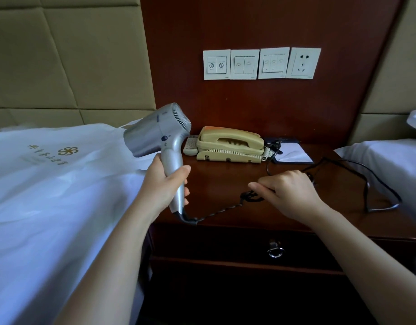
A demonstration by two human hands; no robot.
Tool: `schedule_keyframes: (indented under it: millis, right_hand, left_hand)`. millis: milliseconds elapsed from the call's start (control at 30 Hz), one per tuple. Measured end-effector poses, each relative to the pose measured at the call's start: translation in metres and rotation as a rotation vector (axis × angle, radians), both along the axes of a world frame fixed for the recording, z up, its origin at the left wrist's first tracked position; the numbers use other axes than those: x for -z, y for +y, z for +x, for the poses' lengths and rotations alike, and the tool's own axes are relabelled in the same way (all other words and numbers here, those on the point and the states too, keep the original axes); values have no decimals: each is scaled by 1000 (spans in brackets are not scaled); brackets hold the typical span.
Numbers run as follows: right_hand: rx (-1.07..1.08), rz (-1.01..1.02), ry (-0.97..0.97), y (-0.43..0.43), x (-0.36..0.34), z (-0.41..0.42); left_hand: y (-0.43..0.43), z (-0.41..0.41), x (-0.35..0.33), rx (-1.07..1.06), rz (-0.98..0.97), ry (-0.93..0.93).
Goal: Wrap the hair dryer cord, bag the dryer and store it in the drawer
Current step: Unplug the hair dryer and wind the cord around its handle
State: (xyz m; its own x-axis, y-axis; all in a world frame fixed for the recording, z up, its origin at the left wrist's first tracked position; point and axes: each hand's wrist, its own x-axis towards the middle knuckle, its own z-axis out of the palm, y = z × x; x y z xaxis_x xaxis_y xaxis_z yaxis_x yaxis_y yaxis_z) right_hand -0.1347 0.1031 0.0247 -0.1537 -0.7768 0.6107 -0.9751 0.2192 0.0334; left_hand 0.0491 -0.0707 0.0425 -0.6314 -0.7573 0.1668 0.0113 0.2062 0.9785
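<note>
My left hand is clamping the silver hair dryer upright by its handle above the nightstand's near left edge, while my right hand, fingers curled, is pinching its black cord, which is trailing right over bare wood.

- The hair dryer has a smooth silver plastic shell with a satin sheen.
- Its cord looks like matt black rubber or plastic.
- The bench is dark red-brown wood, polished and faintly glossy.
- The drawer pull is shiny metal.
- The bag is thin, white, slightly translucent material with a gold print.
- The telephone is yellowed, dull plastic.
- The notepad is matt white paper.
</note>
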Motion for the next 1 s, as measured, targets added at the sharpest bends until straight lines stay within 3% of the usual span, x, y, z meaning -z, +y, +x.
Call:
schedule_keyframes:
  millis: [267, 400, 667, 800, 1000]
  right_hand:
    - [-30, 365, -285, -4, -18, 3]
    - [-69, 430, -341, -1, -19, 7]
    - [194, 160, -34, 4, -28, 15]
    - [159, -59, 160, 4, -14, 6]
    - [144, -159, 300, -1, -2, -2]
  left_hand:
    - [-2, 0, -3, 47, -270, -235]
    - [-3, 0, -2, 79, -303, -319]
    - [26, -21, -9, 265, -512, -464]
    - [26, -21, -6, 193, -471, -477]
    - [20, -17, 2, 132, -428, -532]
